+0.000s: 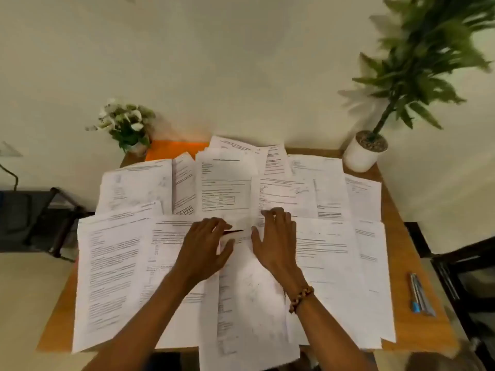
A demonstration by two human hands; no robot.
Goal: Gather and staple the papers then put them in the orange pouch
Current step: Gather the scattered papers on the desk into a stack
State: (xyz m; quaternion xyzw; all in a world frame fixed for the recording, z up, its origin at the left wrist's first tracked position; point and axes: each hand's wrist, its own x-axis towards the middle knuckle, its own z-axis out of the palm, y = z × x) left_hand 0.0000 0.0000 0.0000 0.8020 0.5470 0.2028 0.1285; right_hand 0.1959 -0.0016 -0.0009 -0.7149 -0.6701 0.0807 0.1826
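Observation:
Several printed white papers (pixel 115 263) lie spread and overlapping over most of the wooden table (pixel 396 236). The orange pouch (pixel 171 149) lies at the table's back edge, mostly covered by sheets. My left hand (pixel 206 247) rests flat on the sheets at the centre, fingers spread and slightly bent. My right hand (pixel 276 242), with a beaded bracelet on its wrist, lies beside it on the sheets, fingertips curled at the edge of one page. Between the hands a sheet edge is lifted a little. No stapler is visible.
A small white-flowered plant (pixel 126 127) stands at the back left beside the pouch. A tall green plant in a white pot (pixel 364 153) stands at the back right corner. Two pens (pixel 420 295) lie near the right edge. Dark chairs flank the table.

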